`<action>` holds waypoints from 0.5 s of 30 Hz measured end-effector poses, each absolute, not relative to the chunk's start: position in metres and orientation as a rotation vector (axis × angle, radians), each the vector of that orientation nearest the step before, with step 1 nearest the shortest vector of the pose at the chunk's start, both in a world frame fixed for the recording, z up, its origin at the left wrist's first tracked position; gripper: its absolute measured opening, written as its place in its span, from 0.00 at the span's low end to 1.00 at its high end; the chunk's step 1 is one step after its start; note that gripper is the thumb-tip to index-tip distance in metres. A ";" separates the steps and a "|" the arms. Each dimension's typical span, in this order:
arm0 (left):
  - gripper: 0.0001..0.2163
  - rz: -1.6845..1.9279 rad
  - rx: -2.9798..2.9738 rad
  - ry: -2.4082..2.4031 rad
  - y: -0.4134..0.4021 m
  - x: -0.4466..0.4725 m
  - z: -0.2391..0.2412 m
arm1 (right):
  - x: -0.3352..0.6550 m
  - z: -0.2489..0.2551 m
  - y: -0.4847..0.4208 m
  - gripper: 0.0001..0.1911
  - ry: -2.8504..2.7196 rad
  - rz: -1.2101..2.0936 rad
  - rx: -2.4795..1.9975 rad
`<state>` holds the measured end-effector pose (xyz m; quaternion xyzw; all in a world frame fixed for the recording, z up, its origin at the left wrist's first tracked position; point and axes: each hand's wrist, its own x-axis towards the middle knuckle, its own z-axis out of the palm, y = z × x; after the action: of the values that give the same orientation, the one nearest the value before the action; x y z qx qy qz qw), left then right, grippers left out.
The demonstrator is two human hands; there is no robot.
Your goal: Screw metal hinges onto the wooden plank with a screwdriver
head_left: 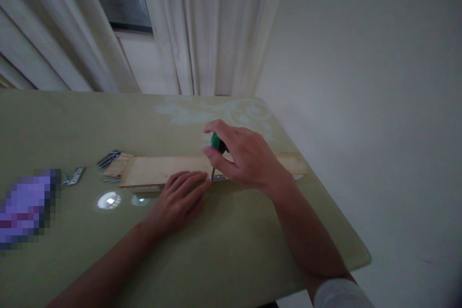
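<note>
A long pale wooden board (162, 169) lies across the green table (224, 250). My right hand (245, 159) is closed round a green-handled screwdriver (217, 143), held upright with its tip on a small metal hinge (218, 178) at the board's near edge. My left hand (178, 199) lies flat with fingers stretched out, pressing on the board's near edge just left of the hinge.
Loose metal hinges (74, 176) and a bundle of metal pieces (108, 158) lie at the board's left end. A blurred purple object (27, 207) sits at the far left. Curtains (202, 24) hang behind the table; its right edge drops to a white floor.
</note>
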<state>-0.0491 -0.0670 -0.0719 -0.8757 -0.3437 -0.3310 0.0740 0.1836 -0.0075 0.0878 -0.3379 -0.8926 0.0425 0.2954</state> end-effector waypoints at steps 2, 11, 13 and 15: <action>0.22 -0.977 -2.631 -1.027 -0.066 -0.049 -0.071 | 0.179 0.084 -0.006 0.14 -2.288 0.010 -1.091; 0.11 -1.287 -2.572 -1.438 -0.063 -0.043 -0.056 | 0.177 0.092 -0.009 0.16 -2.389 -0.010 -1.122; 0.13 -1.352 -2.667 -1.629 -0.056 -0.043 -0.036 | 0.177 0.092 -0.009 0.19 -2.415 -0.050 -1.147; 0.14 -1.262 -2.923 -1.711 -0.045 -0.042 -0.011 | 0.177 0.092 -0.008 0.18 -2.483 -0.022 -0.944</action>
<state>-0.0422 -0.0454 -0.0107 -0.7861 -0.4602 -0.3395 -0.2345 0.1773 -0.0077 0.0915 -0.3449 -0.9073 -0.0079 0.2404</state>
